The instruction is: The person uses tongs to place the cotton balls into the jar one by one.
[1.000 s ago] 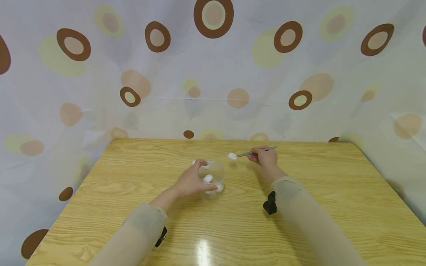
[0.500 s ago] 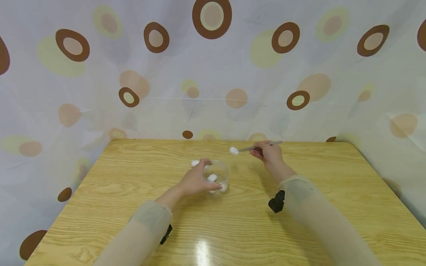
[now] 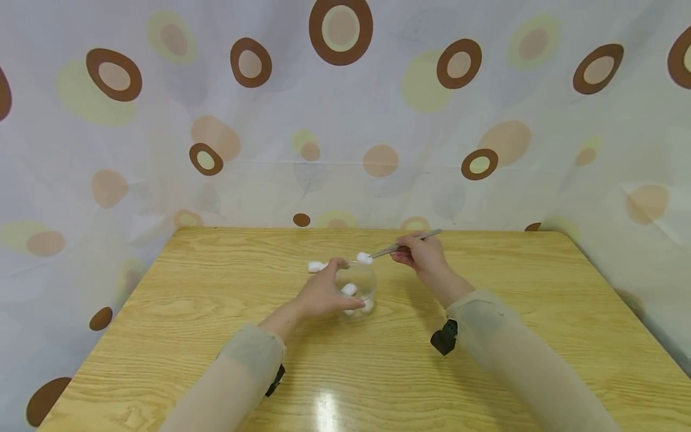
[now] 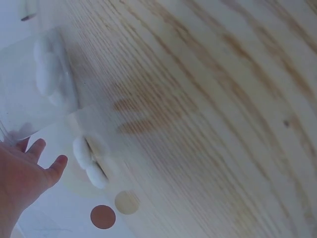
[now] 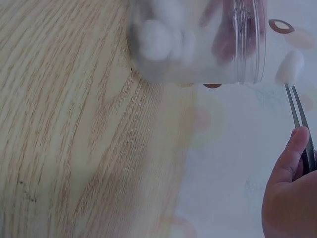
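Observation:
A clear, open-topped jar (image 5: 198, 69) stands on the table, with several white cotton balls (image 5: 156, 40) at its bottom. My left hand (image 3: 323, 292) holds it near the rim, thumb on the near side and fingers on the far side. My right hand (image 3: 423, 255) pinches metal tweezers (image 3: 384, 250), whose tips grip one cotton ball (image 3: 364, 258). That ball hangs just above the far side of the jar's rim. Further cotton balls (image 4: 89, 161) lie on the table behind my left hand, partly hidden by it in the head view.
The wooden table (image 3: 216, 348) carries the jar near its back half. A light curtain (image 3: 345, 120) with brown and beige ovals hangs behind it and along the sides. Black wrist cameras (image 3: 445, 338) sit below the sleeves.
The right hand first lifts the cotton ball in the tweezers, then brings it left and down to the jar's rim. The left hand and jar shift slightly right in view.

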Motion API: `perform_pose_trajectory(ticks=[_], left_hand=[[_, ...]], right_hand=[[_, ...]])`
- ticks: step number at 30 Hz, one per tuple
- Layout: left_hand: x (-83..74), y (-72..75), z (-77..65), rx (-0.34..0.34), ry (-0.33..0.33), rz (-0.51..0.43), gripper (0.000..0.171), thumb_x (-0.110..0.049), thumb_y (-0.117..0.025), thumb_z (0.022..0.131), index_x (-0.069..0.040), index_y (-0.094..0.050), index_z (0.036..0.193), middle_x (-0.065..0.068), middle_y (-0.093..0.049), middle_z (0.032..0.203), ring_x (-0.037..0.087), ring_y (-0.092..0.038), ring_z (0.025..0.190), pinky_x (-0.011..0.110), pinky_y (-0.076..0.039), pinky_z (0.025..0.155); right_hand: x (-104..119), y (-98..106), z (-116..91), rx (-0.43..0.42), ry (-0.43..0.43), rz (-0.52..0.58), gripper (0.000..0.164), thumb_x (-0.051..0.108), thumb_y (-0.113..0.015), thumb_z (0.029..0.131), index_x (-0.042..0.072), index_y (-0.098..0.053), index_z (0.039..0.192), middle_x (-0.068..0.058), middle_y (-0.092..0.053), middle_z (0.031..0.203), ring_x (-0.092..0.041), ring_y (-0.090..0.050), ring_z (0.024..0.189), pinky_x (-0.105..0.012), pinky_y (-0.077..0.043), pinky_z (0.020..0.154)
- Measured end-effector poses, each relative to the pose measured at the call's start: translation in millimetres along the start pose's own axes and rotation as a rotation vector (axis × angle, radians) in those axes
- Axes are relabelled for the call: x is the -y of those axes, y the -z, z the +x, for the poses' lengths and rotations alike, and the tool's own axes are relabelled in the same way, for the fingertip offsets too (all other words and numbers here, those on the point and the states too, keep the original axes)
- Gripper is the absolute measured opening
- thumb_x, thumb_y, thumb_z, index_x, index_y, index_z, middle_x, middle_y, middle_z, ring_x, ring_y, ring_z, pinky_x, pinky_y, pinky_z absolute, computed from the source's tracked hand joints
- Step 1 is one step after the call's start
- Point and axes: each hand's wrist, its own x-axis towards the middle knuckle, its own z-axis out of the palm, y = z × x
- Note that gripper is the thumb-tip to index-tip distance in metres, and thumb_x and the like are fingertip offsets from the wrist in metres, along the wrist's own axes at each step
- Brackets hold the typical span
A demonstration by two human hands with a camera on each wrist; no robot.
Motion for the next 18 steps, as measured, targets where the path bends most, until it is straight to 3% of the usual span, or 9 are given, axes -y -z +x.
perform_pose_trajectory(ticks=[4,9,18], left_hand=[[0.1,-0.2,0.2,0.003,0.004,-0.012,0.090,-0.048,-0.078,0.070,-0.017,-0.031,0.140,0.008,-0.061,0.121,0.018,-0.063,0.096,0.043,-0.045,0.095],[0.0,-0.6,0.1,0.003,0.008,-0.022,0.091,-0.048,-0.078,0.070,-0.017,-0.031,0.141,0.007,-0.054,0.132,0.017,-0.062,0.099,0.043,-0.044,0.095],[-0.4,-1.0,0.5,-0.004,0.004,0.004,0.089,-0.046,-0.078,0.071,-0.017,-0.031,0.140,0.007,-0.052,0.134,0.015,-0.063,0.093,0.042,-0.045,0.093]], right_hand=[[-4.4,-3.4,0.8,0.019,0.025,-0.053,0.011,0.000,-0.049,0.092,0.003,-0.048,0.082,0.001,-0.062,0.059,-0.006,-0.063,0.052,-0.017,-0.053,0.055],[-9.5,-4.4,2.0,0.027,0.028,-0.066,0.015,0.000,-0.050,0.092,0.005,-0.046,0.078,0.000,-0.061,0.058,-0.006,-0.062,0.051,-0.017,-0.052,0.054],[-13.3,-4.4,3.6,0.027,0.019,-0.079,0.017,0.000,-0.052,0.090,0.007,-0.047,0.076,0.001,-0.062,0.057,-0.008,-0.063,0.050,-0.018,-0.052,0.053]])
